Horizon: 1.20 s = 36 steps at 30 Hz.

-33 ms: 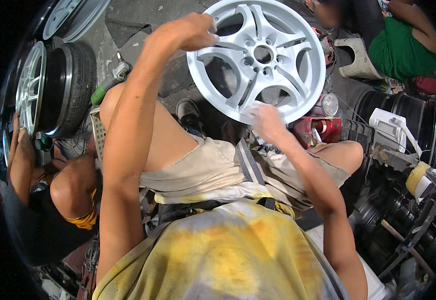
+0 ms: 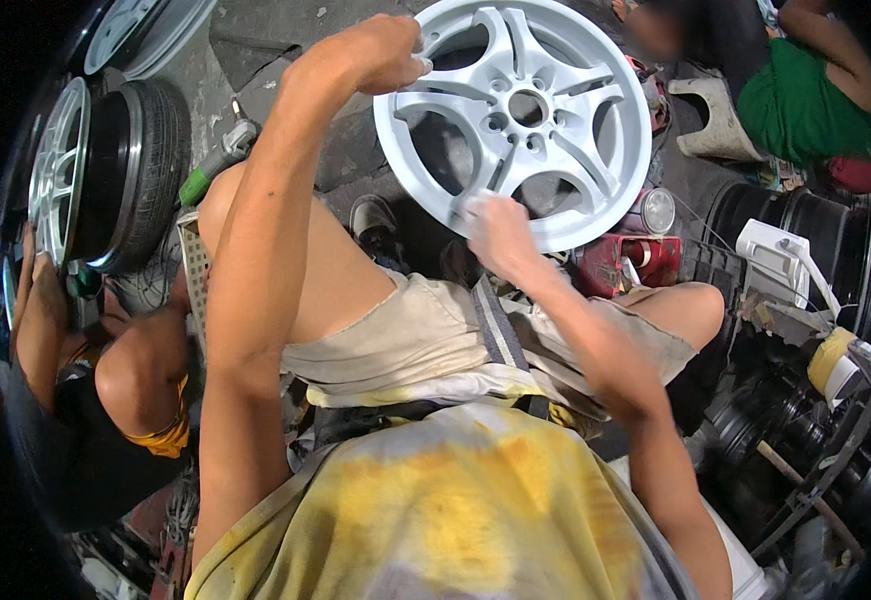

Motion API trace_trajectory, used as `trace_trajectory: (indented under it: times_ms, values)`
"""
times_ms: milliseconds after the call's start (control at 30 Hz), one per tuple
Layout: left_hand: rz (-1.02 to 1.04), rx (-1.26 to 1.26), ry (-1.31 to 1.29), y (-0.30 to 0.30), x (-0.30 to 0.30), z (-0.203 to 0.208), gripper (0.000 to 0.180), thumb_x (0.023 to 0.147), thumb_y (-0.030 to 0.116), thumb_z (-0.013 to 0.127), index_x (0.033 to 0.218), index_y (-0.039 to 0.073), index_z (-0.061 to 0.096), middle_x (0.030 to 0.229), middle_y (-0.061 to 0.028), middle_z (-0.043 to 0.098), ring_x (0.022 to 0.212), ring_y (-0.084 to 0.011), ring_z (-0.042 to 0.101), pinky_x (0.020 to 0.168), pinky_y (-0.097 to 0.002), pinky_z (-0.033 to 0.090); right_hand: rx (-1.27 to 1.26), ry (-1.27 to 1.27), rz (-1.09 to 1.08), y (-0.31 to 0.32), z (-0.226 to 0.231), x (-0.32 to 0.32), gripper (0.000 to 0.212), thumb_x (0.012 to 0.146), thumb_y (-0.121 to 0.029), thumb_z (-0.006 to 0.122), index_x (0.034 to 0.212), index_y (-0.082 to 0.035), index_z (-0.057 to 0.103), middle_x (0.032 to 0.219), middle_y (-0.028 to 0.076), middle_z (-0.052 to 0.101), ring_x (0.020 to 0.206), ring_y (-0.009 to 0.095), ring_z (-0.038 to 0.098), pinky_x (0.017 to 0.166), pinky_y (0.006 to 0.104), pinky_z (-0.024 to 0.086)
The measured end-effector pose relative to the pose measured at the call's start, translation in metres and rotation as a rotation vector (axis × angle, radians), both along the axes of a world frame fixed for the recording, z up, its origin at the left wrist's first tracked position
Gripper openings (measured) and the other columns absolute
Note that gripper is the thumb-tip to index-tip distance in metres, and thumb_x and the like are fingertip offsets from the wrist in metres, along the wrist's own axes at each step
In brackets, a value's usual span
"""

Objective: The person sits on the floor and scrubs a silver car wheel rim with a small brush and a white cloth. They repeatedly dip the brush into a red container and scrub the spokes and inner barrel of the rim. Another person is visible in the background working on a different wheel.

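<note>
White-grey paint, or a coat like it, covers the large car wheel (image 2: 504, 104), which is in front of the person, at the top of the view, beyond the knees. It has five double spokes, a round hole in its centre and five smaller holes around this hole.

The left hand (image 2: 384, 54) is at the upper left edge of the wheel, with its fingers bent over the rim and gripping it. The right hand (image 2: 502, 236) is at the lower left part of the same rim, and its fingers are blurred. I cannot tell if this hand is closed around something or only rubs against the surface.

The person wears beige shorts (image 2: 376, 325) and a shirt (image 2: 456, 490) with yellow stains. Near the left knee lies a power tool (image 2: 224, 155) with a green end. Farther left are a black tyre (image 2: 159, 170) and a silver wheel (image 2: 61, 165), and below them sits another person (image 2: 86, 440) in dark clothes. Just beside the white-grey wheel, on its right, are a round can (image 2: 656, 212) and a red box (image 2: 606, 262). At the upper right, near a pale stool (image 2: 721, 125), is a person in green (image 2: 796, 100).
</note>
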<state>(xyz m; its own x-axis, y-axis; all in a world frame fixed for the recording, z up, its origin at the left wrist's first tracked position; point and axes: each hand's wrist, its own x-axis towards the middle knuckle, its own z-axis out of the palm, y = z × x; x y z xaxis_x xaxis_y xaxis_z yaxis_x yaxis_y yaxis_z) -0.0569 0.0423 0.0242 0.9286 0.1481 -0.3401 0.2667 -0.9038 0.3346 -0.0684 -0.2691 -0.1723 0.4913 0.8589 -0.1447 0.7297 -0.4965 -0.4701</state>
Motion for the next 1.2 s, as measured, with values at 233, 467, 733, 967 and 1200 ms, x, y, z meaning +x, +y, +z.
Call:
trace_trajectory:
  times_ms: [233, 467, 733, 967, 1200]
  values:
    - [-0.013, -0.139, -0.128, 0.034, -0.024, -0.017, 0.047, 0.094, 0.033, 0.068, 0.127, 0.000, 0.069, 0.111, -0.0235, 0.074, 0.097, -0.0371, 0.073, 0.091, -0.0419, 0.057, 0.102, -0.062, 0.113, 0.024, 0.103, -0.007, 0.016, 0.079, -0.001, 0.059, 0.087, -0.003, 0.073, 0.088, 0.022, 0.068, 0.085, 0.042, 0.068, 0.077, 0.0510, 0.056]
    - [-0.038, -0.062, -0.132, 0.025, -0.009, 0.005, 0.042, 0.089, 0.034, 0.065, 0.114, 0.002, 0.073, 0.107, -0.0273, 0.071, 0.102, -0.0427, 0.069, 0.090, -0.0492, 0.055, -0.088, 0.068, -0.056, 0.076, 0.050, -0.006, 0.036, 0.078, -0.003, 0.058, 0.110, -0.005, 0.075, 0.093, 0.023, 0.069, 0.087, 0.041, 0.067, 0.078, 0.0490, 0.055]
    - [0.018, -0.007, -0.121, 0.032, -0.028, 0.005, 0.040, 0.089, 0.035, 0.065, 0.108, 0.001, 0.074, 0.099, -0.0270, 0.071, 0.095, -0.0433, 0.070, 0.083, -0.0503, 0.055, -0.201, -0.072, 0.278, -0.043, 0.088, 0.031, 0.030, 0.081, -0.005, 0.060, 0.106, -0.011, 0.076, 0.093, 0.016, 0.068, 0.092, 0.033, 0.068, 0.081, 0.0451, 0.057]
    - [-0.037, -0.112, -0.194, 0.028, -0.024, -0.011, 0.043, 0.093, 0.033, 0.066, 0.120, 0.001, 0.071, 0.105, -0.0251, 0.073, 0.093, -0.0398, 0.072, 0.086, -0.0454, 0.056, 0.050, -0.062, 0.180, -0.002, 0.079, -0.016, 0.029, 0.083, 0.000, 0.060, 0.111, -0.005, 0.067, 0.111, 0.015, 0.065, 0.107, 0.034, 0.063, 0.090, 0.0444, 0.054]
    - [-0.024, 0.018, -0.135, 0.020, -0.022, 0.016, 0.039, 0.091, 0.030, 0.063, 0.114, 0.001, 0.072, 0.103, -0.0273, 0.071, 0.099, -0.0449, 0.068, 0.086, -0.0491, 0.055, 0.048, -0.027, 0.125, 0.005, 0.085, -0.019, 0.029, 0.081, 0.000, 0.061, 0.109, -0.004, 0.069, 0.100, 0.017, 0.065, 0.098, 0.035, 0.066, 0.080, 0.0443, 0.056]
